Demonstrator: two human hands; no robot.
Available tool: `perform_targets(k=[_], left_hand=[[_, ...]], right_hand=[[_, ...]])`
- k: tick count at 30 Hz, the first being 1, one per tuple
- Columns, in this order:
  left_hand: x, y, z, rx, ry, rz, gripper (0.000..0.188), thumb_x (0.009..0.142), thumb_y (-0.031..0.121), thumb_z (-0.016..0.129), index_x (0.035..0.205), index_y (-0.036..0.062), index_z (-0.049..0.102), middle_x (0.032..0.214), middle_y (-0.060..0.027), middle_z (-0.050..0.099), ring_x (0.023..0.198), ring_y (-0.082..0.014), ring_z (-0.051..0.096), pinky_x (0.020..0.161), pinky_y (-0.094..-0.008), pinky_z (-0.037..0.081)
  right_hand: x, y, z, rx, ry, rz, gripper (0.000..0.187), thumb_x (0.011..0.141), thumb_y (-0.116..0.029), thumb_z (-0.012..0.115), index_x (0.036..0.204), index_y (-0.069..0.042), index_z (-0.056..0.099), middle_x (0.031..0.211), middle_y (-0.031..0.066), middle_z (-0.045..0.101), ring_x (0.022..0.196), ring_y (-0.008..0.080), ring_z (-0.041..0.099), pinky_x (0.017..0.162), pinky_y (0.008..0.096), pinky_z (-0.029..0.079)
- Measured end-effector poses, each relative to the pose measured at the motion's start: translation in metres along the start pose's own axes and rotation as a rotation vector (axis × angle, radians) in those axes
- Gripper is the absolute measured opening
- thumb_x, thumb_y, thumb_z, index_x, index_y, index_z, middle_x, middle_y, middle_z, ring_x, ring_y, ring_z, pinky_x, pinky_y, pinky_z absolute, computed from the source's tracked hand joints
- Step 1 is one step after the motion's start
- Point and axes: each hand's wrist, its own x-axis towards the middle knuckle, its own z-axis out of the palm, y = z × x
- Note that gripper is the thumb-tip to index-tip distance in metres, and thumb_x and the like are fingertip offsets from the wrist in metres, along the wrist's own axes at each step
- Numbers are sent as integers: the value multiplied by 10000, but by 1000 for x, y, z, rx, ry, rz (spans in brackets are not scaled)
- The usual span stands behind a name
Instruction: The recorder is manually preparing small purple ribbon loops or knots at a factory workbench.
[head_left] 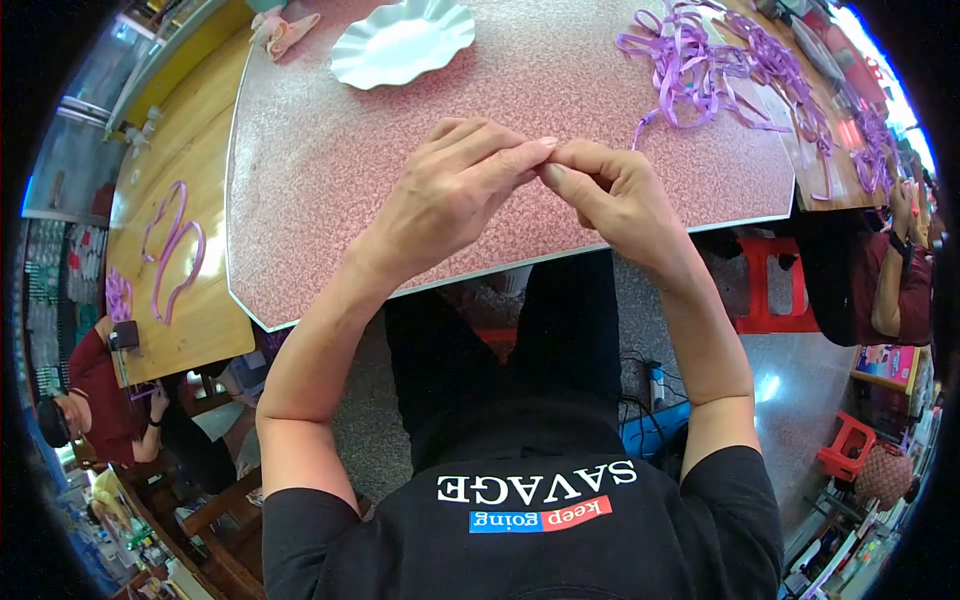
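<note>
- We see the left hand [445, 190] and the right hand [620, 200] together, fingertips meeting above the pink tabletop [320, 230]; we cannot tell whether they pinch anything.
- We find the tangled purple ribbon [703, 92] beyond the right hand, at the tabletop's far right.
- We see a white wavy-rimmed dish [402, 45] beyond the left hand.

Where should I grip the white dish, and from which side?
Best guess: pinch the dish by its near rim, coming from the side of the left hand. It lies open side up, its wavy rim flares outward, and nothing covers that edge.
</note>
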Motion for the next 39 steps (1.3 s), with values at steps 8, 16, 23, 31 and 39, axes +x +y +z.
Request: perform_targets(k=[8, 16, 23, 31, 39], left_hand=[[-8, 4, -4, -9, 20, -99, 209, 810, -23, 651, 1014, 16, 663, 911, -82, 664, 821, -202, 638, 750, -306, 475], [-1, 15, 5, -190, 187, -236, 197, 824, 20, 653, 1019, 15, 627, 856, -77, 640, 856, -221, 630, 833, -360, 485], [-8, 4, -3, -133, 57, -226, 152, 814, 21, 691, 962, 8, 657, 869, -90, 671, 853, -181, 654, 737, -316, 519], [-28, -4, -2, -514, 249, -421, 152, 883, 142, 615, 1015, 71, 587, 919, -68, 620, 892, -170, 589, 821, -348, 476], [-17, 1, -3, 28, -4, -115, 30, 889, 46, 576, 880, 18, 578, 912, -104, 615, 873, -244, 601, 852, -359, 452]], right_hand=[[1, 8, 7, 10, 25, -56, 182, 909, -119, 648, 971, 43, 703, 704, -15, 597, 645, 42, 482, 550, 229, 390], [0, 7, 7, -29, 45, -43, 184, 910, -132, 659, 974, 35, 704, 727, -5, 615, 647, 42, 486, 555, 226, 398], [0, 8, 9, -1, 82, -64, 177, 908, -132, 668, 976, 28, 703, 751, 27, 647, 668, 55, 520, 571, 239, 420], [-3, 6, 8, -45, 59, -75, 131, 938, -104, 628, 979, 4, 689, 812, -9, 581, 737, 62, 490, 631, 222, 379], [-4, 0, 14, -111, 79, -123, 110, 922, -88, 644, 952, 7, 690, 802, 10, 578, 695, 76, 475, 603, 232, 369]])
